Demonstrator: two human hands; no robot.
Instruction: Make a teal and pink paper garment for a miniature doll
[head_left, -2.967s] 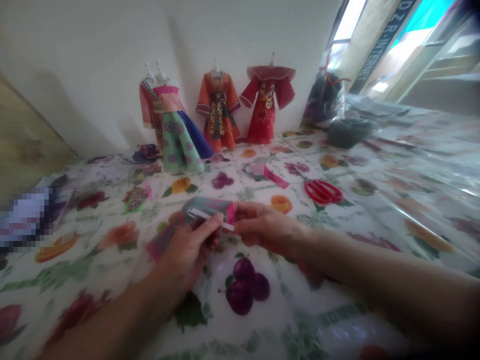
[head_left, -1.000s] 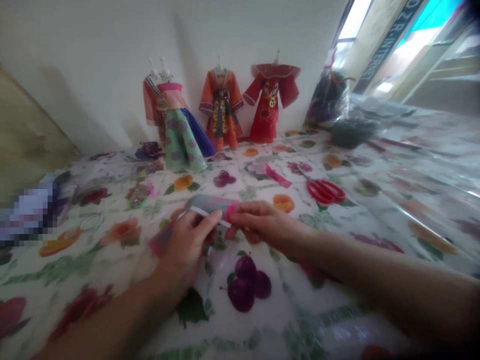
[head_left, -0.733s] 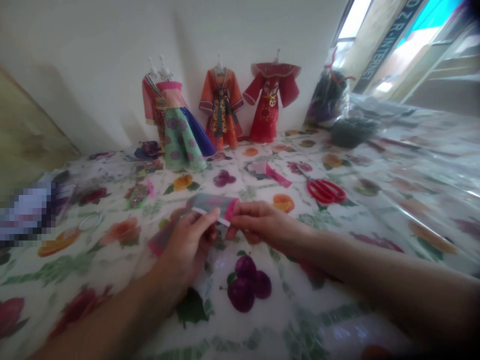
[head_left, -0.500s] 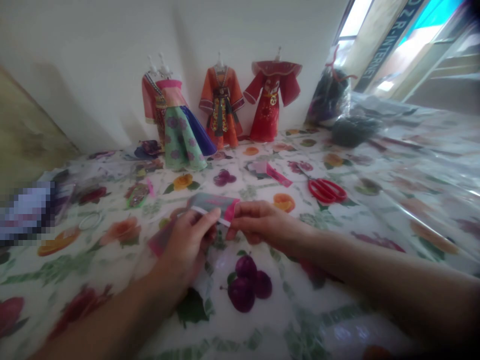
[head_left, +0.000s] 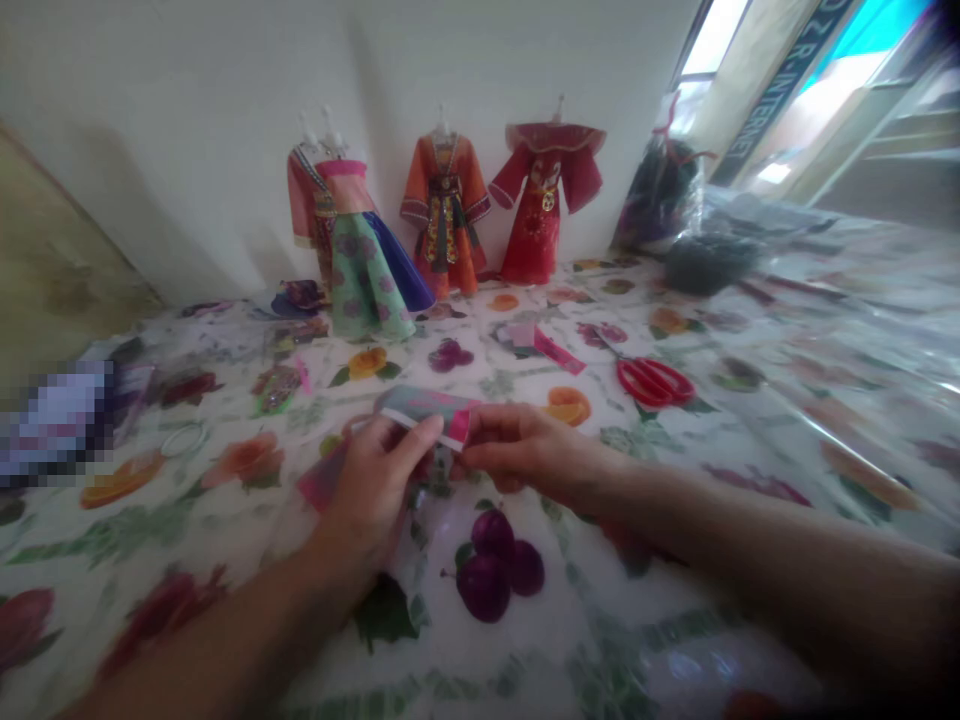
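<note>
Between my two hands is a piece of grey cloth with a pink end and a white strip along its near edge. My left hand pinches it, thumb on top of the white strip. The fingers of my right hand are closed on its pink right end. More pink and grey cloth shows behind my left hand, partly hidden by it; whether it is the same piece I cannot tell. Beyond my right hand lie red-handled scissors and a small pink and grey scrap.
By the wall stand doll outfits on small stands: a green skirt, an orange robe and a red dress. A dark plastic bag sits back right. Green and pink trim lies left on the flowered tablecloth.
The grey cloth tilts slightly differently between my fingers, its top curling over a little more. Both hands keep nearly the same place and grip.
</note>
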